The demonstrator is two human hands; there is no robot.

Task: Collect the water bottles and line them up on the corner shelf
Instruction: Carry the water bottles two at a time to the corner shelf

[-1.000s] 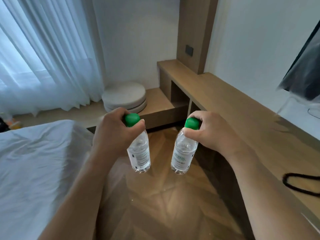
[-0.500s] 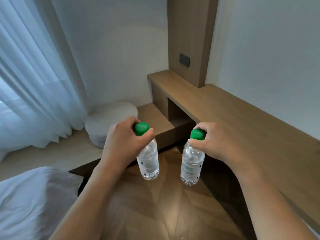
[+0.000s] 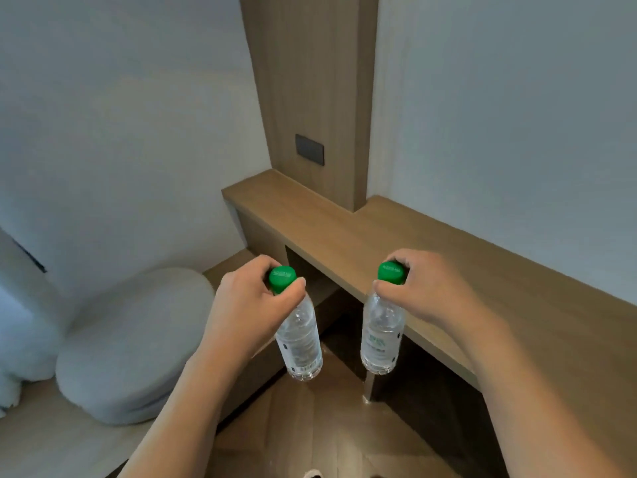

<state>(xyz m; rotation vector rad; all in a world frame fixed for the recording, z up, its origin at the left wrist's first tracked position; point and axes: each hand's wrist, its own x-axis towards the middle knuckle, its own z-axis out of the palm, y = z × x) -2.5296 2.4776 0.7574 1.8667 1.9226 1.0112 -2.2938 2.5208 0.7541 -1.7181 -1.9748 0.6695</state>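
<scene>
Two clear water bottles, green caps: left bottle hangs below the left hand, fingers curled round its cap; right bottle likewise below the right hand. Wooden corner shelf beyond both hands. Grey round cushion left of the left hand.

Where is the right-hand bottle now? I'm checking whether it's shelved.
Head view, right of centre: the right hand holds the bottle by its cap, hanging above the floor beside the shelf edge.

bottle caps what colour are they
Both caps, left and right, are green, seen clearly in the head view.
</scene>
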